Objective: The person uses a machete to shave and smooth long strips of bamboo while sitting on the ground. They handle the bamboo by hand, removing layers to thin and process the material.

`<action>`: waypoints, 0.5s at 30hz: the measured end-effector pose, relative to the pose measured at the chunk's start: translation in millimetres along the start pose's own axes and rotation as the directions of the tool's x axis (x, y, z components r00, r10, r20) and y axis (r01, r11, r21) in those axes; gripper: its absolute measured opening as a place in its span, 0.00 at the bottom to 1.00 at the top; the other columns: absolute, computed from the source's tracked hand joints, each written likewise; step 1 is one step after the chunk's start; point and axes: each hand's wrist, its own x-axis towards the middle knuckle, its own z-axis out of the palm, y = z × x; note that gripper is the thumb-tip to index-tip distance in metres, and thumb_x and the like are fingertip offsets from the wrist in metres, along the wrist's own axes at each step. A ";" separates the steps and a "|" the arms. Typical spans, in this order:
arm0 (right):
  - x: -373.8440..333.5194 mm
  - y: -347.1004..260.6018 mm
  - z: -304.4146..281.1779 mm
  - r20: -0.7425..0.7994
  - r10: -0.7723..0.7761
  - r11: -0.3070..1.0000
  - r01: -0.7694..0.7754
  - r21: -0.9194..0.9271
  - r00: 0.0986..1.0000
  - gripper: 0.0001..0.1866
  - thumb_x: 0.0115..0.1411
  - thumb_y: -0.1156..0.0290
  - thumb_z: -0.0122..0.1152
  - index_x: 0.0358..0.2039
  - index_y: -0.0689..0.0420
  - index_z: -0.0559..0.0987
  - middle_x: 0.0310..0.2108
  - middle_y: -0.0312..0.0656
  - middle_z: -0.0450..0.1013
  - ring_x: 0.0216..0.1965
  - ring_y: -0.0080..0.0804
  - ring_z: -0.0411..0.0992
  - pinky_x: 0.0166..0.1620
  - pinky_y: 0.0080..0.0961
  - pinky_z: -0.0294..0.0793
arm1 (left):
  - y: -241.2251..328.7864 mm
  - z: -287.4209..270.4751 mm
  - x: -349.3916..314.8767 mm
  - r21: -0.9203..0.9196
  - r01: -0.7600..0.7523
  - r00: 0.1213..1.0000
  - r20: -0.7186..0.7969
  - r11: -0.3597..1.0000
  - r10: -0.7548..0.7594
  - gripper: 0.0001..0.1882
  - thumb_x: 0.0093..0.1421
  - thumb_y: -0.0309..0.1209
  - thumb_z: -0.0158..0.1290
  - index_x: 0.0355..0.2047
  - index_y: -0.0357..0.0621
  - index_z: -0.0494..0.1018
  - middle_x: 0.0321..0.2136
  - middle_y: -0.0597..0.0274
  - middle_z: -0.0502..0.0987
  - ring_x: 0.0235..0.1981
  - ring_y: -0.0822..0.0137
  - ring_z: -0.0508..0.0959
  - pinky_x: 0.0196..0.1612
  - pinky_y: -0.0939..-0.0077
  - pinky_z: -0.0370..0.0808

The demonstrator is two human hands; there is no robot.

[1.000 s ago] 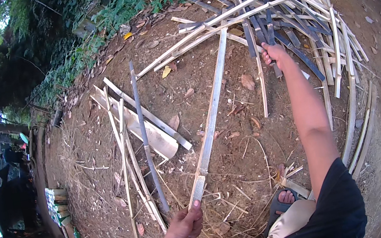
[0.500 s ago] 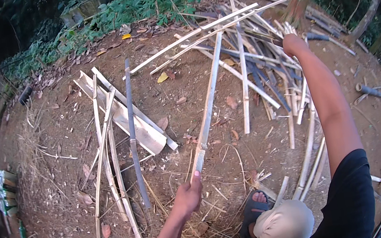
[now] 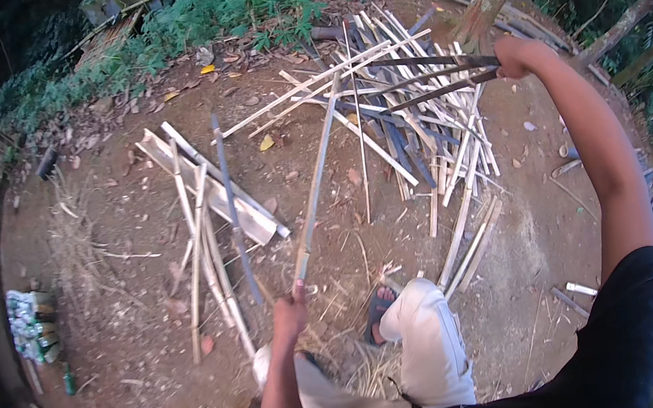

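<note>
- My left hand (image 3: 289, 314) is fisted tight around the near end of a long pale split bamboo strip (image 3: 316, 182) running up toward 12 o'clock.
- My right hand (image 3: 514, 58), out at 2 o'clock, is clenched on two dark thin bamboo slats (image 3: 426, 78) above the heap of pale splintery bamboo strips (image 3: 417, 131).
- Bundle of green-and-white packets (image 3: 31, 326) sits at 9 o'clock on the bare brown dirt (image 3: 119, 226).

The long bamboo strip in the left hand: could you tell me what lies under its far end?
The long bamboo strip crosses over pale slats of the bamboo pile on bare dirt. Whatever sits deeper beneath stays covered.
</note>
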 end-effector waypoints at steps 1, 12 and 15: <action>-10.7 8.2 1.5 0.013 -0.032 0.996 0.030 0.080 0.999 0.18 0.52 0.63 0.64 0.36 0.66 0.80 0.34 0.55 0.78 0.37 0.51 0.77 0.41 0.39 0.77 | 17.3 -21.4 -29.9 0.050 0.022 1.000 -0.009 0.999 -0.021 0.39 0.63 0.63 0.43 0.22 0.32 0.75 0.15 0.55 0.71 0.18 0.62 0.73 0.25 0.63 0.70; -263.3 112.7 154.4 0.637 -0.404 0.033 -0.686 0.727 0.656 0.10 0.60 0.66 0.61 0.28 0.59 0.79 0.15 0.29 0.65 0.12 0.14 0.57 0.14 0.17 0.52 | 157.5 -151.3 -262.8 -0.444 0.516 0.841 0.425 0.733 -0.335 0.29 0.64 0.62 0.41 0.18 0.55 0.56 0.11 0.78 0.51 0.08 0.80 0.51 0.10 0.80 0.46; -368.8 80.1 193.3 0.705 -0.350 -0.089 -0.772 0.630 0.616 0.12 0.61 0.62 0.61 0.30 0.58 0.78 0.17 0.28 0.62 0.14 0.14 0.56 0.15 0.16 0.52 | 173.4 -155.1 -283.0 -0.475 0.515 0.837 0.459 0.713 -0.299 0.29 0.64 0.62 0.42 0.17 0.56 0.56 0.10 0.77 0.52 0.08 0.79 0.52 0.10 0.79 0.47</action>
